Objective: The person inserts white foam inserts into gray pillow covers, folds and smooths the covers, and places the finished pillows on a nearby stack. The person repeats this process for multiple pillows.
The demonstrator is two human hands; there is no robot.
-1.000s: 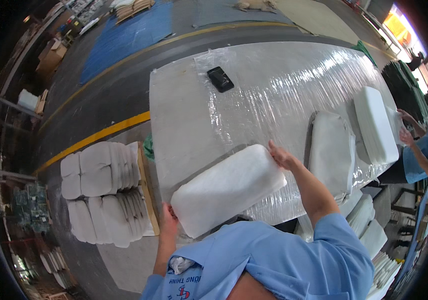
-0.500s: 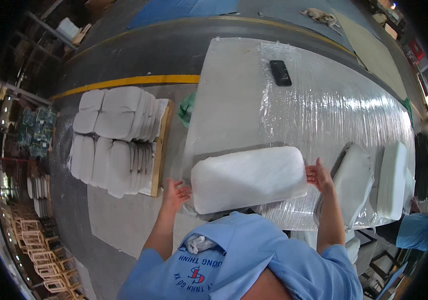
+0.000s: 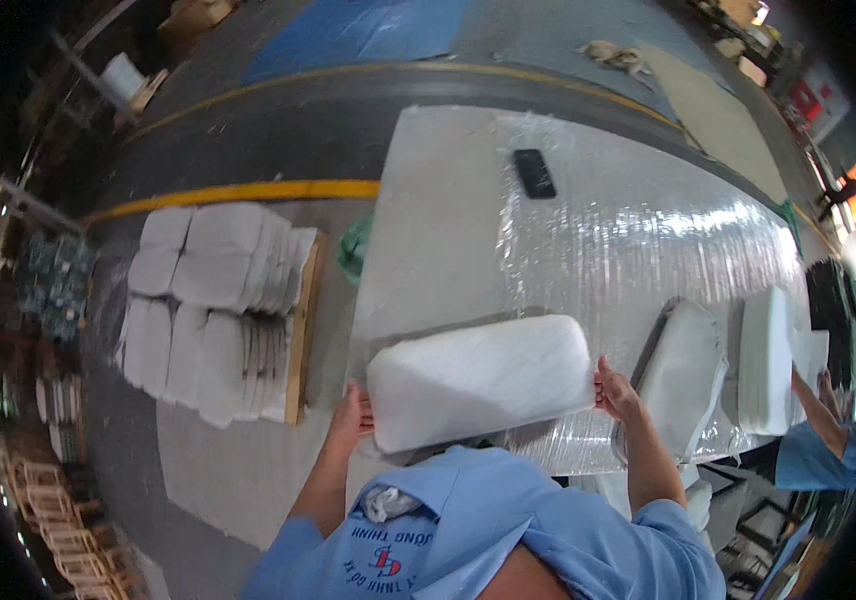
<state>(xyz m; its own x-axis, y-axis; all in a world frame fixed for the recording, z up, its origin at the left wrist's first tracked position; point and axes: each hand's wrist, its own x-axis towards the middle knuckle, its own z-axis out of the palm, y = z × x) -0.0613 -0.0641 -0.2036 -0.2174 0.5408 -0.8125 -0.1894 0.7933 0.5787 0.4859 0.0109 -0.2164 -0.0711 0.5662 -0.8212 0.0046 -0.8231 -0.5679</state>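
Observation:
A white, rounded rectangular cushion pad [image 3: 478,382] lies at the near edge of the table [image 3: 433,230], slightly slanted. My left hand [image 3: 353,412] is against its left end, with the fingers at the edge. At the other end, my right hand [image 3: 610,388] has its fingers curled at the pad's edge, so the pad is held between both hands. Just right of that hand, a flat pile of grey-white pads [image 3: 680,370] rests on the table. A taller stack of white pads [image 3: 764,360] stands farther right.
Clear plastic film [image 3: 638,240] covers much of the table, with a black phone [image 3: 535,174] on it. Stacked pads [image 3: 213,265] sit on a pallet [image 3: 305,340] at left. Another person's arm [image 3: 820,412] reaches in at right. Wooden frames [image 3: 58,525] stand lower left.
Both hands have closed in on the pad's two ends; earlier they were spread with fingers apart. The whole view has shifted a little. Another person's arm now shows at the right.

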